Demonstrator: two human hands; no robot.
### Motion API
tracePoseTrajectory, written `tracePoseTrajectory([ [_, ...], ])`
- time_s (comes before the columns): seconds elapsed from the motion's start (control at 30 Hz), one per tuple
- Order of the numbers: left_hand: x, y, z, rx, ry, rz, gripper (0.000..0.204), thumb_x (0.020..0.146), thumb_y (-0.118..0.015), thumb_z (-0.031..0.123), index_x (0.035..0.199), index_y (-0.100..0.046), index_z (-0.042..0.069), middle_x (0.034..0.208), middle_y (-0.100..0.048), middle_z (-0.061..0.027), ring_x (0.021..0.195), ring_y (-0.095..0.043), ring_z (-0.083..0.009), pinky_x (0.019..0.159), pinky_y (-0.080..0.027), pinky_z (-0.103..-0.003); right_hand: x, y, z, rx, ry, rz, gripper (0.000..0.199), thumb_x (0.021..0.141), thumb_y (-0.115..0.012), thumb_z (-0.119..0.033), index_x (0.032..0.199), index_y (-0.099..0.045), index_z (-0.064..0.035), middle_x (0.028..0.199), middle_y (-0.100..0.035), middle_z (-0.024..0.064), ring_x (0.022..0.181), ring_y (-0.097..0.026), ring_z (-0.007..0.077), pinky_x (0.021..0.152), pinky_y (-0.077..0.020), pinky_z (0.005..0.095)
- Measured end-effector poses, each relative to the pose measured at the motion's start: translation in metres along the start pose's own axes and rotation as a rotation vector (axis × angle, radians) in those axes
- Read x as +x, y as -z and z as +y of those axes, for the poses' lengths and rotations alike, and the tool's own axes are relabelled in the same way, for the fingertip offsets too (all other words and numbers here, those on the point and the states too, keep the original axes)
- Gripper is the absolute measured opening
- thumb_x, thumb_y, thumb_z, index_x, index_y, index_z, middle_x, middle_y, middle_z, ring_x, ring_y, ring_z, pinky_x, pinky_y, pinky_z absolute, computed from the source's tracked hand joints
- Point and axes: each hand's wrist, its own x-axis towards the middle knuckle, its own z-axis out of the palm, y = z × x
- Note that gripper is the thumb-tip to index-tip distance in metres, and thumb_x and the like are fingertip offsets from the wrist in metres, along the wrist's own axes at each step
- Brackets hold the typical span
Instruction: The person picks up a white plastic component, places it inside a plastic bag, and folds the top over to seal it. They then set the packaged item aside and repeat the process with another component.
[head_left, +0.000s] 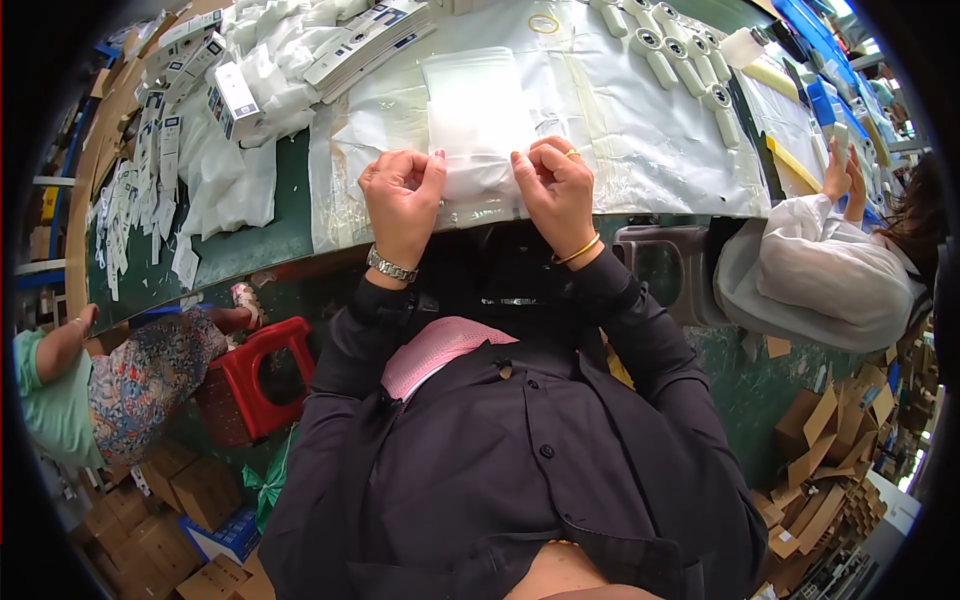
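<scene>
- The left hand point(403, 195) and the right hand point(556, 190) sit in the middle of the frame, a bit above center. Both are curled shut, pinching the near edge of a clear bag point(475, 125).
- The bag lies flat between the hands and runs up toward the top of the frame. What is inside is hard to make out; it just looks white.
- The fingertips are tucked under, so the exact grip is hidden.
- The surface point(250, 235) is green and bends with the lens. A big plastic sheet point(640, 140) covers much of it.
- At the upper left lie small boxes point(232, 98) and soft white bags point(225, 180). At the upper right is a row of white parts point(680, 55); their kind is hard to tell.
- A red stool point(262, 375) stands at the lower left, beside a person in a flowered skirt point(150, 375), cut off by the frame edge.
- Another person in a white coat point(820, 270) sits at the right, face out of sight.
- Brown cardboard point(820, 460) is piled at the lower right on the floor.
</scene>
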Motion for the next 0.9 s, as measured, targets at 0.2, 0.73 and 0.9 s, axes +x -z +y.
tracePoseTrajectory([
  [0.2, 0.001, -0.007, 0.003, 0.178, -0.111, 0.032, 0.023, 0.089, -0.083, 0.016, 0.073, -0.068, 0.006, 0.069, -0.063, -0.0006, 0.068, -0.058, -0.0149, 0.084, -0.043, -0.033, 0.000, -0.001, 0.008, -0.095, 0.011, -0.010, 0.025, 0.091, -0.075, -0.004, 0.072, -0.060, 0.0028, 0.076, -0.061, 0.0081, 0.063, -0.051, 0.0164, 0.059, -0.0414, 0.0321],
  [0.73, 0.000, -0.002, 0.032, 0.209, -0.264, 0.126, 0.030, 0.091, -0.082, 0.026, 0.113, -0.070, 0.010, 0.102, -0.070, -0.0082, 0.096, -0.063, -0.0274, 0.097, -0.044, -0.043, -0.001, -0.003, 0.002, -0.041, -0.063, 0.081, 0.016, 0.088, -0.079, -0.001, 0.098, -0.067, -0.0028, 0.077, -0.063, 0.0007, 0.063, -0.055, 0.0078, 0.061, -0.0479, 0.0249],
  [0.9, -0.008, -0.011, 0.057, 0.237, -0.350, -0.063, 0.053, 0.088, -0.084, 0.025, 0.136, -0.066, 0.010, 0.106, -0.066, -0.0118, 0.101, -0.062, -0.0302, 0.090, -0.051, -0.043, -0.001, -0.006, 0.004, 0.102, -0.147, 0.107, 0.023, 0.092, -0.077, 0.001, 0.112, -0.067, -0.0029, 0.083, -0.065, -0.0011, 0.069, -0.059, 0.0049, 0.066, -0.0517, 0.0218],
])
